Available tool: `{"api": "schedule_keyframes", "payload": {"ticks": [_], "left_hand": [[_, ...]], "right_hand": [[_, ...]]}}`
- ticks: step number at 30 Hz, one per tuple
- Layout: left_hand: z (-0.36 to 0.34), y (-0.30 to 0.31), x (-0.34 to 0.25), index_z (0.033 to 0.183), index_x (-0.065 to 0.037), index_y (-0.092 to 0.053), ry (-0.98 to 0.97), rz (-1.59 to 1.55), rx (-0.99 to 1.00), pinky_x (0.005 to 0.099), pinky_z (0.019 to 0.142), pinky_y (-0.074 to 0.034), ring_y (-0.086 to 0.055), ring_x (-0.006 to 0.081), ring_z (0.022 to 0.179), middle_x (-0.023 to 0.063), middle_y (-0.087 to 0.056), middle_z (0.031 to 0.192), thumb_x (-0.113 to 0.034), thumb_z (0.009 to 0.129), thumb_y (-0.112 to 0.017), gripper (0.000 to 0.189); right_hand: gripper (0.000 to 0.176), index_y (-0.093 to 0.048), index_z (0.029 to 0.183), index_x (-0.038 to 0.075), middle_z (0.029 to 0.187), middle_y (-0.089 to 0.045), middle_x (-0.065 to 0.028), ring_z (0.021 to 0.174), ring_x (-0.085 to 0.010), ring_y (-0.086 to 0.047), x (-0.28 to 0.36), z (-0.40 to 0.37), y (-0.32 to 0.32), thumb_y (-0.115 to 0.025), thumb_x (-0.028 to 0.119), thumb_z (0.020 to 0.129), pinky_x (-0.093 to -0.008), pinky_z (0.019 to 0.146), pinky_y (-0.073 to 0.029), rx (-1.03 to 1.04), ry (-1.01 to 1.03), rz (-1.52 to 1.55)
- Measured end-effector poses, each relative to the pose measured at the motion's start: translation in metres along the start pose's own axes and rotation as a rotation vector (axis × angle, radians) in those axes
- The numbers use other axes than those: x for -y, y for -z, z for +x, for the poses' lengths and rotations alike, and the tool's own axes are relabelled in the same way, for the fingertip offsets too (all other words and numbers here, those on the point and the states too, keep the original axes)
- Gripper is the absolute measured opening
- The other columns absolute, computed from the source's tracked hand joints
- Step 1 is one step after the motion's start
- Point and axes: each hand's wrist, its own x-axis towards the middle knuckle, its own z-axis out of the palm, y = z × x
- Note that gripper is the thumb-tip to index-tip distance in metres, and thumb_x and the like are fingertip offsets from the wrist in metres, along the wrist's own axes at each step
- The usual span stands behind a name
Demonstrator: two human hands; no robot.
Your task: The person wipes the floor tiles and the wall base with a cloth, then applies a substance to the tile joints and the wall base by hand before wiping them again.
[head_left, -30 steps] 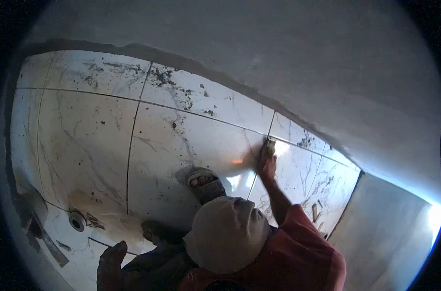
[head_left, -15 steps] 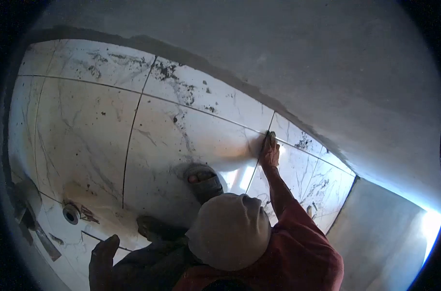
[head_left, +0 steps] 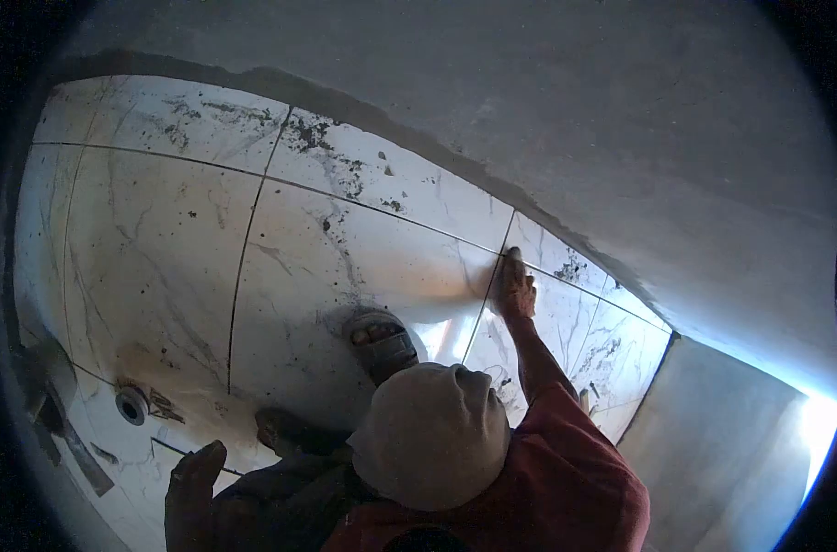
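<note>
My right hand [head_left: 517, 287] reaches out to the white marbled floor tiles [head_left: 372, 248], where dark joints [head_left: 391, 213] cross near the wall. Its fingers are pressed together at the crossing, over something small that I cannot make out. At the lower left, my left hand [head_left: 196, 467] is raised beside the dark trousers [head_left: 285, 497], fingers apart, with nothing visible in it.
A grey wall [head_left: 547, 110] borders the tiles. A round drain opening [head_left: 131, 405] lies at the lower left, near a flat metal tool [head_left: 89, 465]. A sandalled foot [head_left: 380, 342] and a light cap [head_left: 434, 437] are in view. Dark crumbs dot the tiles.
My right hand has turned slightly at the joint crossing, and its fingers look more stretched. My left hand has shifted very little; the whole view has moved slightly.
</note>
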Motion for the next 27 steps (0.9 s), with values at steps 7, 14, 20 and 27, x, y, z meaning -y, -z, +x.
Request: {"api": "schedule_keyframes", "payload": {"ticks": [7, 14, 20, 27], "left_hand": [[-0.003, -0.001, 0.005, 0.116, -0.005, -0.053, -0.016, -0.002, 0.002, 0.0369, 0.096, -0.04, -0.05, 0.0266, 0.11, 0.0131, -0.055, 0.116, -0.006, 0.073, -0.06, 0.044], [-0.003, 0.001, 0.001, 0.116, -0.005, -0.053, -0.033, -0.012, -0.006, 0.0371, 0.095, -0.04, -0.051, 0.027, 0.11, 0.0132, -0.055, 0.116, -0.007, 0.073, -0.06, 0.044], [-0.009, 0.009, 0.007, 0.116, -0.005, -0.054, -0.035, -0.034, -0.009, 0.0373, 0.095, -0.04, -0.051, 0.0273, 0.109, 0.0133, -0.055, 0.116, -0.008, 0.072, -0.06, 0.044], [-0.004, 0.011, -0.002, 0.116, -0.005, -0.054, -0.092, -0.204, -0.021, 0.0375, 0.095, -0.04, -0.051, 0.0277, 0.109, 0.0134, -0.055, 0.116, -0.009, 0.072, -0.061, 0.045]], "right_hand": [[0.053, -0.036, 0.132, 0.016, 0.118, -0.047, -0.0145, 0.09, -0.0365, -0.052, 0.05, -0.005, -0.001, -0.05, 0.022, 0.081, -0.0466, 0.067, -0.046, 0.066, -0.184, 0.293], [0.07, -0.036, 0.13, 0.006, 0.127, -0.043, -0.0136, 0.098, -0.0364, -0.052, -0.031, 0.0, 0.0, -0.063, 0.033, 0.072, -0.0428, 0.081, -0.046, 0.063, -0.424, 0.107], [0.041, -0.046, 0.119, 0.001, 0.116, -0.049, -0.0238, 0.104, -0.0398, -0.048, 0.075, 0.03, 0.005, -0.049, 0.015, 0.081, -0.0464, 0.085, -0.042, -0.449, 0.021, 0.034], [0.039, -0.048, 0.116, 0.0, 0.116, -0.05, -0.0223, 0.103, -0.0398, -0.049, 0.247, 0.126, -0.001, -0.045, 0.009, 0.079, -0.0482, 0.094, -0.036, 0.195, 0.133, 0.347]]}}
